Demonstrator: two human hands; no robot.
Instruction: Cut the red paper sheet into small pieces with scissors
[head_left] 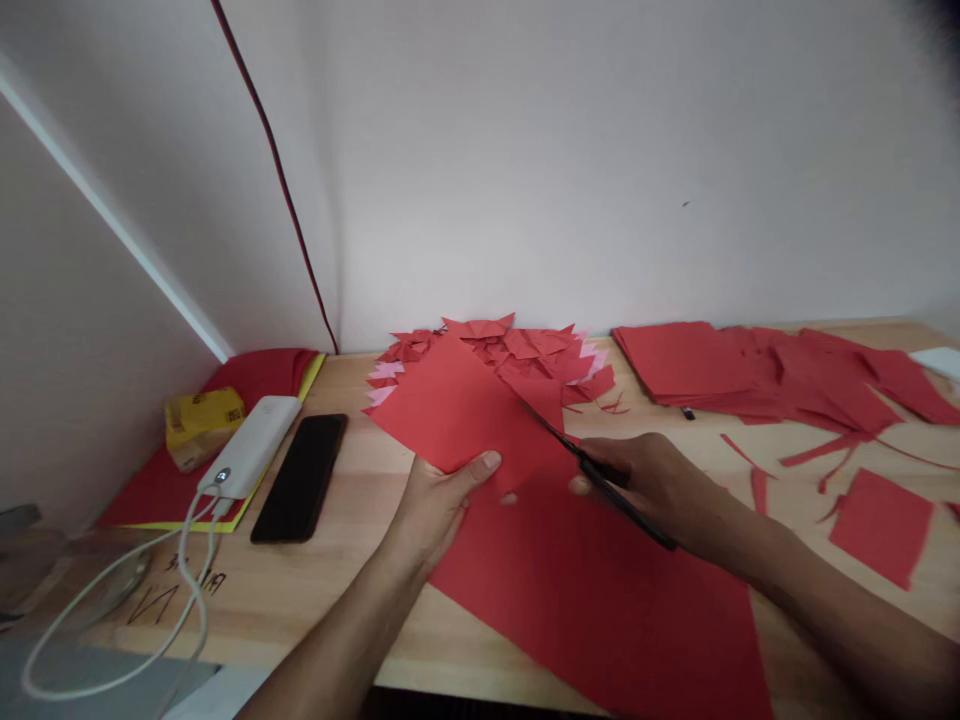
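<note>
A large red paper sheet [600, 600] hangs over the front edge of the table, its upper part raised and folded or overlapping. My left hand [450, 495] grips its lower left edge, thumb on top and other fingers mostly beneath. My right hand [649, 485] is closed around black scissors [626, 510]. The scissor blades point up and left and meet the paper along a slanting edge right of my left thumb. Behind the sheet lies a pile of folded red paper pieces [525, 345] with some pink ones.
At the left are a phone [300, 480], a white power bank [259, 450] with a looped cable, and a yellow-taped packet [199, 420] on red paper. Stacked red sheets [682, 365], thin strips and a red square [883, 527] lie at the right. A wall stands behind.
</note>
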